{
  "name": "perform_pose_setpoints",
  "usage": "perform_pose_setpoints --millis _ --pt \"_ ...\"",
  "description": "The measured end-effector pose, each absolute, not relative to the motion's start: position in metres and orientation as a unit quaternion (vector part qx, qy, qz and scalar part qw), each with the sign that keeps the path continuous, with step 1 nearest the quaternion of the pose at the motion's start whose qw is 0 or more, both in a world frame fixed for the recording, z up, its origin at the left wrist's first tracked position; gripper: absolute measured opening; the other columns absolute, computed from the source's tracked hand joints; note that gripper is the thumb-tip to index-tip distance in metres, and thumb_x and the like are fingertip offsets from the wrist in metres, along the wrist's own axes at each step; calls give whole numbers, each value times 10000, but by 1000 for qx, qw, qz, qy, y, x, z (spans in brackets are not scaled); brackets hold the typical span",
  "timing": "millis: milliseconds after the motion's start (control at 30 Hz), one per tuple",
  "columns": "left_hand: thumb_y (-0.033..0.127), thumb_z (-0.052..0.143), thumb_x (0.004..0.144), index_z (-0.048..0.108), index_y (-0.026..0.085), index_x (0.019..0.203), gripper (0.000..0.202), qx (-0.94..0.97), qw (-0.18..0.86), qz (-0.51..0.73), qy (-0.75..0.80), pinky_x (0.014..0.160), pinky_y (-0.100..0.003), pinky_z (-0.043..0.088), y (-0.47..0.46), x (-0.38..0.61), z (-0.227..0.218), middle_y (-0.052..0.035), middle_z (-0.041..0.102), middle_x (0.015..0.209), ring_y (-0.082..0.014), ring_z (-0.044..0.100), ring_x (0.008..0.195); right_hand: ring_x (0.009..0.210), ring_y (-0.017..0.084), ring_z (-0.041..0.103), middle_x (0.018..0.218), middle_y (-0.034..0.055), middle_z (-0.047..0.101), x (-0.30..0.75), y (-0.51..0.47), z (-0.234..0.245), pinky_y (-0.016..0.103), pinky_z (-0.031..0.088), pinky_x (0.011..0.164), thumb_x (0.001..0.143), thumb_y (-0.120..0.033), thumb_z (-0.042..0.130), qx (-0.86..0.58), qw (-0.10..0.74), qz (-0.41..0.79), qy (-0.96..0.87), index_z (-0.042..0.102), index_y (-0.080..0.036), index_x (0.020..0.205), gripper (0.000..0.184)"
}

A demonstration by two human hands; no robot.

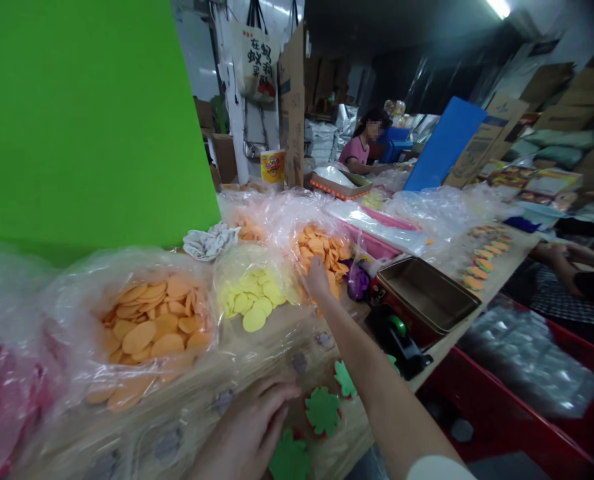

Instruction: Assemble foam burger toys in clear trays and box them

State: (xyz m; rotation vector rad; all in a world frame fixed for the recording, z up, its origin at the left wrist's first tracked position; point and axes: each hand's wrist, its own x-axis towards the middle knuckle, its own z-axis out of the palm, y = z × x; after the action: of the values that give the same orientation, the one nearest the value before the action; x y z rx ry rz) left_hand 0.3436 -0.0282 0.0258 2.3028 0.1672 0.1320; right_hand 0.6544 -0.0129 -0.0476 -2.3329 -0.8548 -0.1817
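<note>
My right hand (pixel 317 278) reaches forward into a clear plastic bag of orange felt pieces (pixel 327 250); its fingers are hidden among them. My left hand (pixel 249 430) lies flat with fingers stretched out on the wooden table (pixel 321 460), beside green felt leaf shapes (pixel 323 410). A bag of yellow felt ovals (pixel 251 297) sits between the hands. A larger bag of orange ovals (pixel 151 320) stands to the left.
A brown tray (pixel 427 297) and a tape dispenser (pixel 397 337) sit on the right. A green board (pixel 87 120) stands at left, a blue board (pixel 444 143) behind. A person in pink (pixel 357 150) sits far back; another person's arm (pixel 561 260) rests at right.
</note>
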Motion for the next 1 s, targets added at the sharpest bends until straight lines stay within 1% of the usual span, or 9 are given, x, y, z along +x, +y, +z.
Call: perform_pose_setpoints --millis 167,267,367,500,633,767,867,933,1000 --pt "194 416 843 599 277 1052 290 875 472 67 86 930 -318 422 -26 339 27 -33 612 1109 -172 551 1032 964 200 552 997 87 556 671 -28 -20 396 476 792 826 -454 323 -745 611 13 -267 434 -174 1070 389" --pt "275 494 823 602 242 1049 253 786 597 72 144 955 -364 396 -26 343 26 -62 607 1121 -205 538 1060 934 194 585 952 63 592 667 -54 6 375 499 778 786 -535 377 -661 694 73 -276 487 -197 967 398" --pt "376 534 805 492 244 1184 403 576 789 66 202 945 -397 397 -28 356 34 -94 517 1247 -229 493 1132 952 209 585 1004 56 605 631 -86 25 394 495 806 722 -499 529 -572 737 207 -294 516 -205 965 382" --pt "510 483 800 369 276 1262 531 281 937 55 203 858 -464 442 -26 378 42 -115 509 1223 -237 577 1000 977 211 572 1092 50 576 547 -117 31 404 476 834 696 -371 627 -544 691 330 -343 470 -230 1110 465" --pt "457 476 824 536 158 1050 379 156 965 94 187 751 -366 500 -29 378 28 -64 639 892 -187 636 752 1145 257 452 1212 95 503 468 -131 22 449 355 975 665 -284 670 -672 490 180 -525 441 -218 1198 584" --pt "340 490 843 578 134 955 251 93 966 119 208 773 -299 496 -43 350 9 -41 667 850 -161 643 749 1327 301 141 1392 122 321 421 -144 18 529 85 1079 690 -328 644 -731 314 38 -604 299 -194 1354 760" --pt "341 475 848 581 149 974 253 87 964 104 228 753 -294 500 -52 327 0 -29 668 826 -158 644 741 1338 313 87 1438 104 239 414 -154 23 538 107 1070 640 -418 686 -700 323 121 -625 192 -209 1400 931" --pt "369 455 853 582 146 960 278 85 966 71 232 698 -282 508 -55 316 -2 -37 656 796 -152 637 704 1319 275 197 1421 97 279 422 -154 25 488 206 1055 709 -444 622 -672 405 191 -589 207 -227 1393 830" --pt "396 447 851 577 131 933 307 69 972 8 224 620 -245 501 -56 309 -1 -57 638 793 -131 614 655 1227 223 376 1332 93 413 436 -147 24 423 319 999 792 -401 535 -661 484 246 -518 335 -231 1334 603"
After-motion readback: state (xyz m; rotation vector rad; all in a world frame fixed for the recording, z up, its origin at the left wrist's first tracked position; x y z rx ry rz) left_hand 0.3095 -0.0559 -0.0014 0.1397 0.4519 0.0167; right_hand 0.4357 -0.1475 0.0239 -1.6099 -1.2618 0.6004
